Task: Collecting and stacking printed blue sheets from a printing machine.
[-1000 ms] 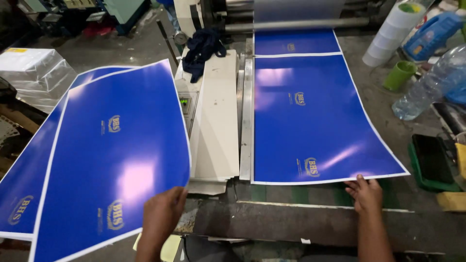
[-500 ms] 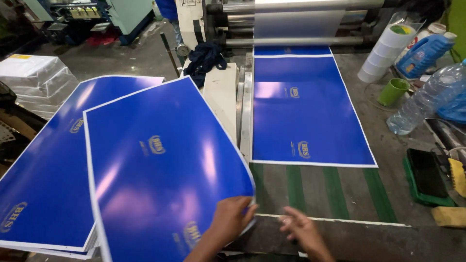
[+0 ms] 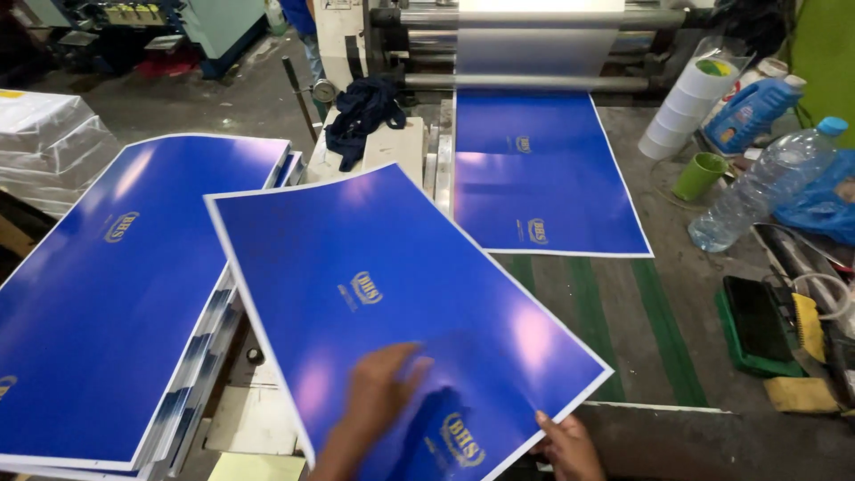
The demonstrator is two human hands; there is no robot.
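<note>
A large glossy blue printed sheet (image 3: 392,294) with a white border lies tilted across the bench in front of me. My left hand (image 3: 378,392) presses flat on top of it, fingers spread. My right hand (image 3: 565,445) pinches its near right edge from below. To the left sits a stack of the same blue sheets (image 3: 116,285). Another blue sheet (image 3: 543,174) lies on the green-striped conveyor (image 3: 623,312), coming out from under the laminating machine's film roll (image 3: 539,40).
A dark cloth (image 3: 361,111) lies on the machine housing. At the right stand white tape rolls (image 3: 686,111), a green cup (image 3: 699,175), a blue jug (image 3: 753,111), a clear plastic bottle (image 3: 766,183) and a green-edged black tray (image 3: 757,325). Wrapped packs (image 3: 49,134) sit far left.
The sheet I hold has swung right and rotated, now clear of the stack. My right hand has moved onto its near edge. The sheet on the conveyor has advanced.
</note>
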